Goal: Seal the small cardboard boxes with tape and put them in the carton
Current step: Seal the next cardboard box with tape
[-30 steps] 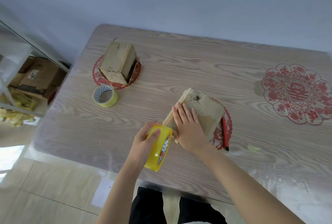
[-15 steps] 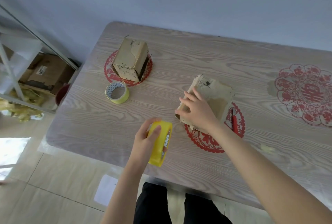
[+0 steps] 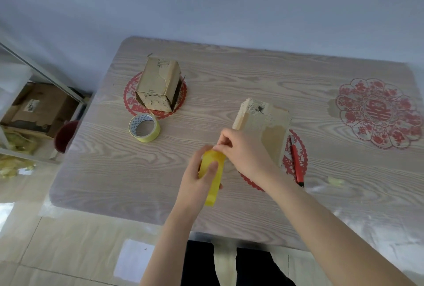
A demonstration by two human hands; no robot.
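My left hand (image 3: 199,179) grips a yellow tape roll (image 3: 213,175) held on edge above the table's near side. My right hand (image 3: 243,153) has its fingertips pinched at the top of that roll, just in front of a small worn cardboard box (image 3: 266,125) standing on a red paper cutout. A second small cardboard box (image 3: 158,84) sits on another red cutout at the back left. The carton (image 3: 39,106) lies on the floor to the left of the table, under a shelf frame.
A second, pale yellow tape roll (image 3: 144,127) lies flat near the left box. A red utility knife (image 3: 297,164) lies right of the near box. The wood-grain table (image 3: 229,74) has a large red cutout (image 3: 378,112) at right. A dark red bin (image 3: 65,135) stands by the carton.
My right hand left the near box and moved down to the top of the yellow roll. My left hand kept hold of the roll. The camera view shifted back and up.
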